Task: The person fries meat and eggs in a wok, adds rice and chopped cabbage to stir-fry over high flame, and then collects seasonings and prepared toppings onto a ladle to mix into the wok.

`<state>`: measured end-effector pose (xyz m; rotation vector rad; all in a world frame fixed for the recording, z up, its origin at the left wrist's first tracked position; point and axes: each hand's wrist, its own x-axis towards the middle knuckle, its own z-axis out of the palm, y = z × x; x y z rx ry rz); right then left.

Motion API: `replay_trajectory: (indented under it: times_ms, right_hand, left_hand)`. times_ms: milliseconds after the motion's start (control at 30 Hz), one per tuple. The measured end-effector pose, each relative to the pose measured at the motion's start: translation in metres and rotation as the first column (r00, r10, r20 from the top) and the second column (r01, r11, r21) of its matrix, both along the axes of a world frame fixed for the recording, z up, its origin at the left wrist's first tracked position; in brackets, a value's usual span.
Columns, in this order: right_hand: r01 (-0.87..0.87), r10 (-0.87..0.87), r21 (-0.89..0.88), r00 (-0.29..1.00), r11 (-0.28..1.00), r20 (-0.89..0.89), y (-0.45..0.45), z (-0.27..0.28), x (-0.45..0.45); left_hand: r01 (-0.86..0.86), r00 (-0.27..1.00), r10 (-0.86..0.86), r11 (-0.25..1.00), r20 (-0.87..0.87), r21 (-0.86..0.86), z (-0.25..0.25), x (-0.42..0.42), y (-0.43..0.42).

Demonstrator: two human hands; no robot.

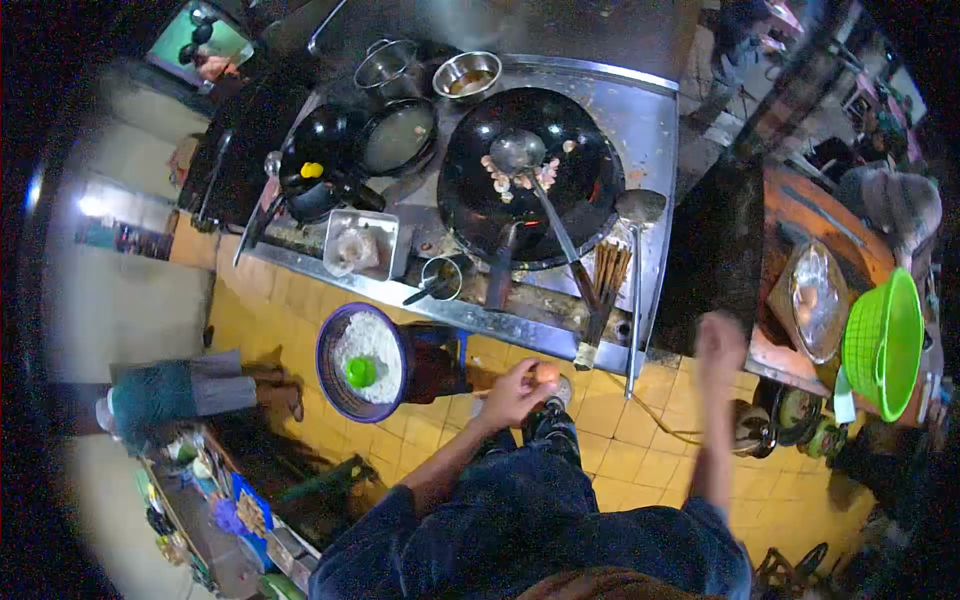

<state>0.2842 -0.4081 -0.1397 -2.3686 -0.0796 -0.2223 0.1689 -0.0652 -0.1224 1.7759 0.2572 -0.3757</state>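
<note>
Brown egg (546, 372), black wok (572, 185), green basket (882, 345)

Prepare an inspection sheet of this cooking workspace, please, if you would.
Surface: steel stove top, stained.
Job's things: egg-like item in the left hand; wok with a ladle and pale food pieces inside.
Clutter: bamboo brush, metal bowl and plastic tub on the stove top.
Hands: left hand pinches the item; right hand blurred, grip unclear.
Cables: thin yellow hose or cable on the tiled floor.
Surroundings: purple basket of white powder, green basket, another person.
</note>
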Motion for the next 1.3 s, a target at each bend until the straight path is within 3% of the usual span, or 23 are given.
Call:
replay_trajectory:
  times_ms: [33, 67, 100, 167, 267, 300, 367, 400, 433, 467, 533, 633, 700, 767, 800, 833, 867, 900, 967, 1033, 1133, 1167, 1300]
  right_hand:
    - [0.012, 0.113, 0.506, 0.970, 0.863, -0.215, 0.071, 0.016, -0.038]
    - [-0.323, 0.386, 0.363, 0.915, 0.874, -0.115, 0.100, -0.021, -0.063]
    - [-0.021, 0.317, 0.604, 0.866, 0.797, -0.388, 0.144, -0.028, -0.083]
    - [0.155, 0.426, 0.779, 0.764, 0.608, -0.485, 0.194, -0.035, -0.092]
    - [0.345, 0.415, 0.760, 0.676, 0.551, -0.609, 0.229, -0.080, -0.072]
    - [0.379, 0.463, 0.757, 0.619, 0.532, -0.635, 0.235, -0.039, -0.051]
    - [0.185, 0.345, 0.705, 0.769, 0.685, -0.537, 0.250, -0.083, -0.026]
    - [-0.133, 0.246, 0.365, 0.927, 0.921, -0.282, 0.256, -0.095, -0.011]
    - [-0.271, 0.277, -0.139, 0.960, 0.952, 0.028, 0.259, -0.111, -0.001]
    - [-0.269, 0.276, -0.149, 0.960, 0.952, 0.034, 0.258, -0.137, 0.002]
    - [-0.407, 0.558, -0.564, 0.821, 0.719, 0.118, 0.254, -0.190, 0.009]
    - [-0.402, 0.379, -0.600, 0.909, 0.692, -0.172, 0.255, -0.216, 0.023]
    - [-0.474, 0.450, -0.622, 0.868, 0.623, -0.211, 0.262, -0.164, 0.024]
    - [-0.700, 0.510, -0.528, 0.713, 0.480, -0.481, 0.254, -0.183, 0.036]
    - [-0.492, 0.298, -0.495, 0.857, 0.716, -0.420, 0.255, -0.170, 0.036]
    - [-0.495, 0.301, -0.501, 0.856, 0.710, -0.421, 0.247, -0.186, 0.047]
    - [-0.310, 0.426, 0.307, 0.777, 0.900, -0.463, 0.229, -0.218, 0.068]
    - [0.124, 0.551, 0.883, 0.740, 0.452, -0.386, 0.220, -0.234, 0.084]
    - [0.238, 0.465, 0.905, 0.795, 0.352, -0.390, 0.284, -0.018, 0.070]
    - [-0.062, 0.520, 0.928, 0.841, 0.367, -0.149, 0.301, 0.002, 0.117]
    - [-0.461, 0.469, 0.262, 0.883, 0.848, 0.038, 0.327, 0.027, 0.191]
    - [-0.502, 0.517, -0.123, 0.835, 0.856, 0.191, 0.337, 0.027, 0.212]
    - [-0.524, 0.572, -0.393, 0.820, 0.755, 0.005, 0.366, 0.019, 0.264]
  left_hand:
    - [0.066, 0.998, -0.064, 0.984, -0.018, 0.163, 0.007, 0.009, -0.009]
    - [0.046, 0.999, -0.044, 0.986, -0.017, 0.160, 0.002, 0.011, -0.015]
    - [0.063, 0.994, -0.085, 0.963, 0.073, 0.263, -0.007, 0.011, -0.017]
    - [0.057, 0.980, -0.123, 0.927, 0.158, 0.370, -0.008, 0.010, -0.012]
    - [0.083, 0.919, -0.269, 0.848, 0.289, 0.524, -0.007, 0.005, 0.009]
    - [0.076, 0.920, -0.262, 0.850, 0.293, 0.521, -0.001, 0.004, 0.018]
    - [-0.049, 0.942, -0.125, 0.866, 0.311, 0.498, 0.012, -0.001, 0.037]
    - [-0.047, 0.930, -0.134, 0.881, 0.343, 0.471, 0.007, -0.004, 0.053]
    - [-0.051, 0.925, -0.133, 0.885, 0.356, 0.462, 0.002, -0.008, 0.068]
    - [0.004, 0.971, -0.086, 0.939, 0.222, 0.345, -0.003, -0.012, 0.083]
    - [0.017, 0.996, -0.036, 0.978, 0.086, 0.208, 0.000, -0.017, 0.105]
    - [-0.021, 0.981, -0.048, 0.938, 0.189, 0.345, -0.023, -0.033, 0.141]
    - [-0.029, 0.972, -0.054, 0.938, 0.230, 0.344, -0.020, -0.040, 0.159]
    - [-0.049, 0.995, 0.029, 0.973, 0.091, 0.226, -0.013, -0.046, 0.172]
    - [-0.056, 0.995, 0.036, 0.974, 0.094, 0.219, -0.016, -0.049, 0.180]
    - [-0.055, 0.995, 0.033, 0.965, 0.090, 0.256, -0.021, -0.054, 0.188]
    - [-0.053, 0.996, 0.030, 0.955, 0.085, 0.293, -0.025, -0.058, 0.196]
    - [-0.061, 0.996, 0.038, 0.956, 0.084, 0.285, -0.026, -0.061, 0.203]
    - [-0.084, 0.995, 0.066, 0.957, 0.075, 0.277, -0.027, -0.066, 0.213]
    - [-0.110, 0.993, 0.095, 0.949, 0.066, 0.297, -0.025, -0.069, 0.217]
    - [-0.205, 0.977, 0.190, 0.960, 0.093, 0.192, -0.051, -0.077, 0.224]
    - [-0.219, 0.975, 0.206, 0.958, 0.088, 0.186, -0.045, -0.079, 0.222]
    - [-0.383, 0.922, 0.367, 0.910, 0.120, 0.159, -0.035, -0.081, 0.213]
